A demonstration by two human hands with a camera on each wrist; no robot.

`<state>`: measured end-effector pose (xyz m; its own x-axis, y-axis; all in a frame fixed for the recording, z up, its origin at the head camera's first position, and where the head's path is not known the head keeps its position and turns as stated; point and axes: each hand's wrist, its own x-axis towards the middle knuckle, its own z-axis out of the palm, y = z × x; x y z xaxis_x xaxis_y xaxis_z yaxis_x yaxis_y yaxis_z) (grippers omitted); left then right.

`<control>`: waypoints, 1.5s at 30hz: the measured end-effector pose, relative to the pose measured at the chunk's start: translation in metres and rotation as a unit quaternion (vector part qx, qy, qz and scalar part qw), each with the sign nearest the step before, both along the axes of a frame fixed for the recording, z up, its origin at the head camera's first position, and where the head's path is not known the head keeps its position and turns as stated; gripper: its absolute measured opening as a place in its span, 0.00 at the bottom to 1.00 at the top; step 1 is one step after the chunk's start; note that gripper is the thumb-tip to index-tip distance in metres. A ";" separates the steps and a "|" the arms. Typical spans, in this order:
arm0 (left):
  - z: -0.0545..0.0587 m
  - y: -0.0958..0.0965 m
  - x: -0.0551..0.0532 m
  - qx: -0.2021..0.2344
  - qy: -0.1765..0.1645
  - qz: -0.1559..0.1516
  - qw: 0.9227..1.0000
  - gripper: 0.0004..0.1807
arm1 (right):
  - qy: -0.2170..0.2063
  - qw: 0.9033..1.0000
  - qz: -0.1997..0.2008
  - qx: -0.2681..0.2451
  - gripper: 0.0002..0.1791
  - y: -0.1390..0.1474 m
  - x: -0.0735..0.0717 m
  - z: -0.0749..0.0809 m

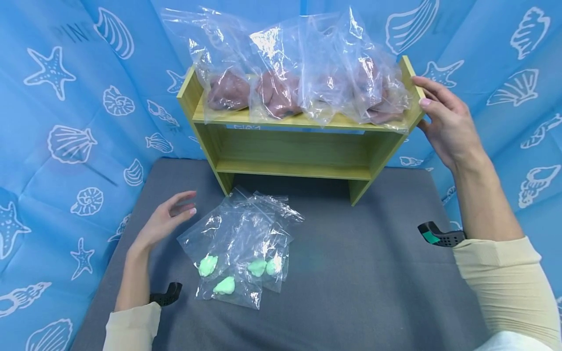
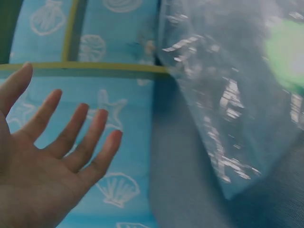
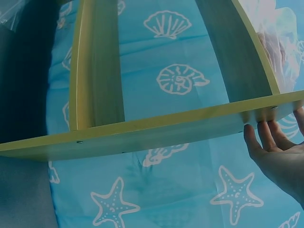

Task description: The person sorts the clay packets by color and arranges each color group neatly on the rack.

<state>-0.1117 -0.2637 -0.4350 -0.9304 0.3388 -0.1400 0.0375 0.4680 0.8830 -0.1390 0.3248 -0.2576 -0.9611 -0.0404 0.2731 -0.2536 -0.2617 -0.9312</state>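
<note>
My right hand (image 1: 448,119) touches the outer face of the right side panel of a small wooden shelf (image 1: 294,169), its fingertips near the panel's top. In the right wrist view, the fingertips (image 3: 267,124) rest against that panel from outside. Nothing is held by my left hand (image 1: 161,222), which hovers with fingers spread apart, left of several clear zip bags (image 1: 237,224) on the table. Each of these overlapping bags holds a pale green lump (image 1: 225,285). On the shelf's upper board stand several clear bags with brownish-pink lumps (image 1: 228,91).
A grey cloth covers the table (image 1: 351,282). Blue curtain (image 1: 66,122) with white shell and starfish prints hangs behind the shelf and along both sides. The shelf's lower board (image 1: 294,169) spans between the two side panels.
</note>
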 end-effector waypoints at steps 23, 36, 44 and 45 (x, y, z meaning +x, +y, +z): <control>-0.075 -0.021 0.017 -0.087 -0.023 0.018 0.996 0.40 | 0.006 1.000 -0.006 -0.019 0.24 -0.002 -0.004 -0.006; -0.097 -0.020 0.027 -0.184 0.010 0.029 0.982 0.41 | -0.001 1.000 -0.013 -0.025 0.24 -0.002 -0.005 -0.011; -0.106 -0.017 0.034 -0.150 0.027 0.041 0.987 0.39 | 0.002 0.999 -0.016 -0.034 0.24 -0.003 -0.006 -0.012; -0.107 -0.017 0.035 -0.148 0.030 0.042 0.988 0.38 | 0.001 0.999 -0.017 -0.034 0.24 -0.003 -0.006 -0.012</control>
<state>-0.0764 -0.2807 -0.5415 -0.9632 0.2126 -0.1644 0.0364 0.7093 0.7039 -0.1448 0.3223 -0.2699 -0.9608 0.0112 0.2769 -0.2662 -0.3151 -0.9110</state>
